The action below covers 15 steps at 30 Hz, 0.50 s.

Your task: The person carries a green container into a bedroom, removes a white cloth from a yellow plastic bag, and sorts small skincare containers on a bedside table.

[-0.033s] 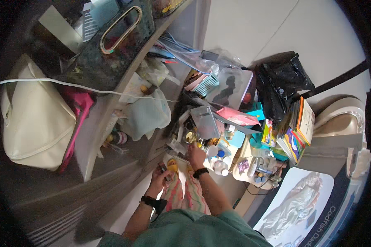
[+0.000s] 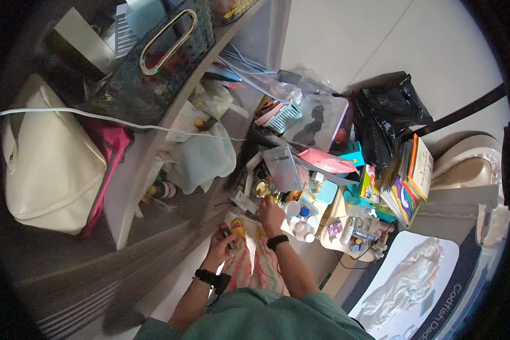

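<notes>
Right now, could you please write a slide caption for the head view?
Left hand's fingers hold a small dark object; right hand's fingers reach beside small white containers.

Lower right: one line of pale, legible lettering (image 2: 445, 310) running along a dark panel (image 2: 464, 262) | Right: stacked colourful booklets (image 2: 403, 199), their cover print too small to read | Right of centre: small purple packet (image 2: 335, 229), its markings likewise too small to read

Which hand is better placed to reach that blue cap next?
Probably the right hand: it is nearer the blue cap, though whether it grips anything is unclear. The left hand is farther off and holds a small dark object.
</notes>
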Available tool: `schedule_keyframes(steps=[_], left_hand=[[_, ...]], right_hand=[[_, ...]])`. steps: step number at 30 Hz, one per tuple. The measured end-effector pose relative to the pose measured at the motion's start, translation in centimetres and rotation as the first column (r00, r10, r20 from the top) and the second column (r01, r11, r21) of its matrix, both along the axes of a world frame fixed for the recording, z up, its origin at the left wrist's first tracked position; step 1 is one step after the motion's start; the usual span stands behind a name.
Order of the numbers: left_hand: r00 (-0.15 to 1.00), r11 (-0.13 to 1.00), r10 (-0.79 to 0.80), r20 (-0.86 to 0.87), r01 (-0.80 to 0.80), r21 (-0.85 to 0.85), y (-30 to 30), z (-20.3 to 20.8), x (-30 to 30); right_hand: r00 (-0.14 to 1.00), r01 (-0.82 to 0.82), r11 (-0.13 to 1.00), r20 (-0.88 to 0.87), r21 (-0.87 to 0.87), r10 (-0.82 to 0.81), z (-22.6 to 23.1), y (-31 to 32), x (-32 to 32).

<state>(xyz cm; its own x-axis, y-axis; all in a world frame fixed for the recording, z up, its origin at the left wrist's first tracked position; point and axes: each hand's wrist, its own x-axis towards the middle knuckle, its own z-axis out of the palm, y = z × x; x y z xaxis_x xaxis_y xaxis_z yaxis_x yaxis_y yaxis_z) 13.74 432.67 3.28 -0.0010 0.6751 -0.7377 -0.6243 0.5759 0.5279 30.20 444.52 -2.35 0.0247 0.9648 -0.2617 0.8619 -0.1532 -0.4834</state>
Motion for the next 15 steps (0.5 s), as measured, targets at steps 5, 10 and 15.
schedule_keyframes(steps=[5, 10, 15], left_hand=[[0.963, 0.969, -0.244, -0.115, 0.245, -0.005, 1.9, 3.6, 1.6], [0.965, 0.966, -0.23, -0.129, 0.242, 0.087, 1.4, 4.1, 2.0], [0.989, 0.984, -0.08, -0.127, 0.098, 0.146, -0.6, 1.9, 0.0]], right_hand=[[0.842, -0.26, 0.959, -0.513, -0.111, 0.169, 5.9, -2.7, 1.9], [0.463, -0.294, 0.937, -0.886, -0.189, -0.034, 5.7, -3.7, 0.2], [0.686, -0.375, 0.874, -0.727, -0.309, 0.038, 1.5, -0.1, -1.5]])
